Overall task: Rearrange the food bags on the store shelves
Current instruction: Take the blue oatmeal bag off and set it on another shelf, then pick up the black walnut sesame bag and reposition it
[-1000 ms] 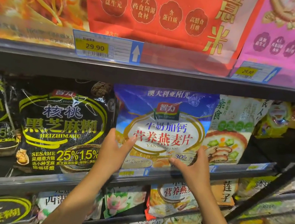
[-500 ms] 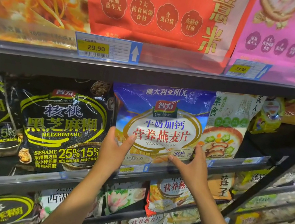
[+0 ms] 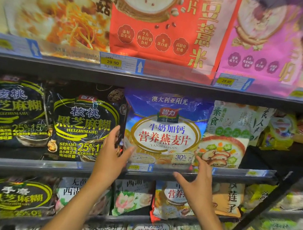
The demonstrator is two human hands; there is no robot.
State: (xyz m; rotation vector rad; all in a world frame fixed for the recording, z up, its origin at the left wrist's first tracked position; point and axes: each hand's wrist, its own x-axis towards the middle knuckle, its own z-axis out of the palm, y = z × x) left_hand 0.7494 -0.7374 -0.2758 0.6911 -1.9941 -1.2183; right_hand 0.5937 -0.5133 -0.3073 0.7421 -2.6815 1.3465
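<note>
The glossy blue plastic oatmeal bag stands upright at the front edge of the middle shelf. Both holds have been loosened within the last second: the left hand and right hand now rest at its lower corners with fingers spread. The bag is judged to be seated.

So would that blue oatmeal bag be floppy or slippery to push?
Probably floppy: the blue oatmeal bag is wrinkled glossy film, so it may sag and feel slick. Standing upright behind the shelf's front rail, it could tip if pushed up high.
</note>
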